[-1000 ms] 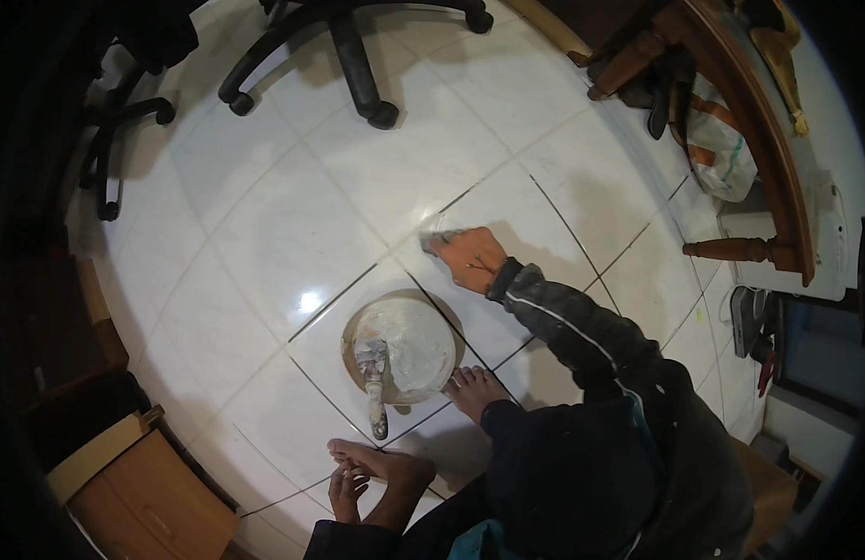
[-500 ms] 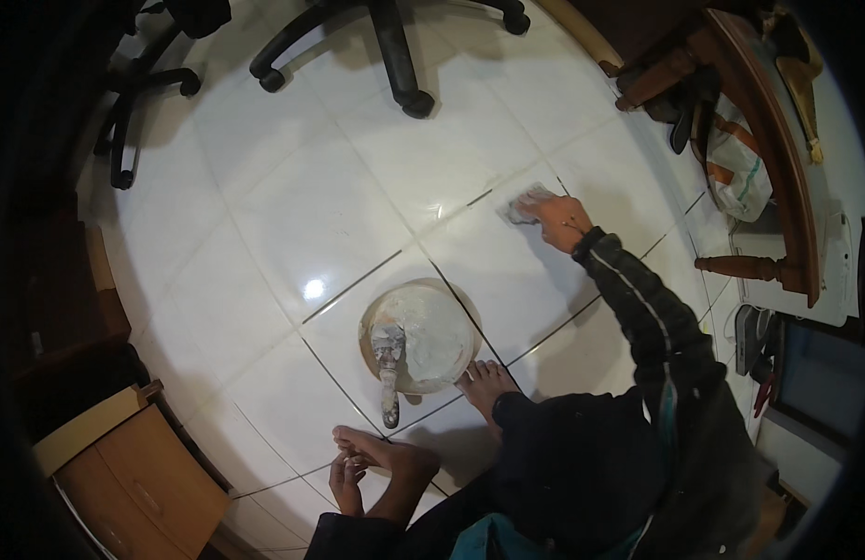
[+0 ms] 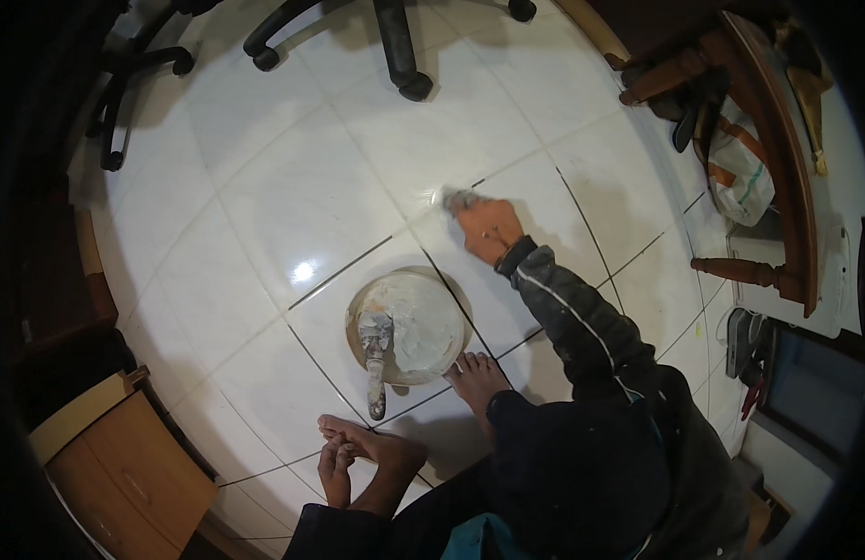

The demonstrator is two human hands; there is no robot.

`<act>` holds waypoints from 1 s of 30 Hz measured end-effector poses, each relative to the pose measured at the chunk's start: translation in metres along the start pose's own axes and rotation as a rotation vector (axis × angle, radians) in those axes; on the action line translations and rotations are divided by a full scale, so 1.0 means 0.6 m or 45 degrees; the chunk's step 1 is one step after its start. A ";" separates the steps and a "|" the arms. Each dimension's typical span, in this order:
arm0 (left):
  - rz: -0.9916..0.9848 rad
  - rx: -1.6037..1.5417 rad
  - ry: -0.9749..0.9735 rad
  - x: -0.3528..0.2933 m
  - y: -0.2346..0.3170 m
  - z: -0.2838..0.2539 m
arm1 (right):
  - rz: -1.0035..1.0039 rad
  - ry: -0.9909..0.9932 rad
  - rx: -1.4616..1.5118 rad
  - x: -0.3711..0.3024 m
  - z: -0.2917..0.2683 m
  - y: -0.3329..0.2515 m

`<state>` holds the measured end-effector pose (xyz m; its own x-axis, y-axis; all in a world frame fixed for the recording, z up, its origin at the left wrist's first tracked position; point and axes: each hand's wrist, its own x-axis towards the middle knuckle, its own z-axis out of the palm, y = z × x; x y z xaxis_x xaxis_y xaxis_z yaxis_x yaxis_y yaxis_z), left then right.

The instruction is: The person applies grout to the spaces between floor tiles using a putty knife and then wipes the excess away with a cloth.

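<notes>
Leaning out over the white floor tiles, my right hand point(image 3: 491, 229) is closed on a crumpled greyish rag point(image 3: 460, 200) and presses it to the floor at a tile joint. Motion blurs the rag. Between my feet and that hand stands a round tub point(image 3: 356, 359) holding pale, whitish paste point(image 3: 423, 327). A paste-smeared putty knife point(image 3: 376, 350) lies across its near left side, handle hanging over the rim. My left hand point(image 3: 335, 469) rests beside my left foot point(image 3: 395, 453), fingers loosely bent, with nothing visible in them.
My right foot point(image 3: 476, 378) is close to the tub. Wheeled chair bases point(image 3: 395, 47) stand at the far side. A wooden drawer unit point(image 3: 124, 476) is at the near left. On the right are a wooden table leg point(image 3: 745, 271) and a plastic bag point(image 3: 740, 173). Some tile joints are dark, others pale.
My right hand has swept the rag to the left along the tile joint. My left hand stays by the left foot. The view has shifted slightly; the tub and putty knife rest as before.
</notes>
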<state>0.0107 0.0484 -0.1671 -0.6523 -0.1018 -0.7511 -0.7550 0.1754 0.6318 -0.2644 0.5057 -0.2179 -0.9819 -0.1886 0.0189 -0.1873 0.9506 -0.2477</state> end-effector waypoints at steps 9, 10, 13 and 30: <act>0.053 0.048 -0.052 0.013 0.010 -0.004 | -0.062 0.065 0.103 -0.016 -0.023 0.079; 0.045 0.045 -0.074 0.018 0.020 0.003 | -0.068 0.090 0.019 -0.024 -0.011 0.093; 0.093 0.073 -0.058 0.011 0.025 0.000 | -0.130 -0.001 -0.019 -0.063 0.007 0.094; 0.053 -0.148 -0.029 0.008 0.036 0.019 | -0.010 -0.054 -0.032 -0.004 0.009 -0.023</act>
<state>-0.0079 0.0627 -0.1592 -0.6823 -0.0745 -0.7273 -0.7311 0.0645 0.6792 -0.2591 0.4918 -0.2196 -0.9784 -0.2056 -0.0203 -0.1960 0.9549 -0.2230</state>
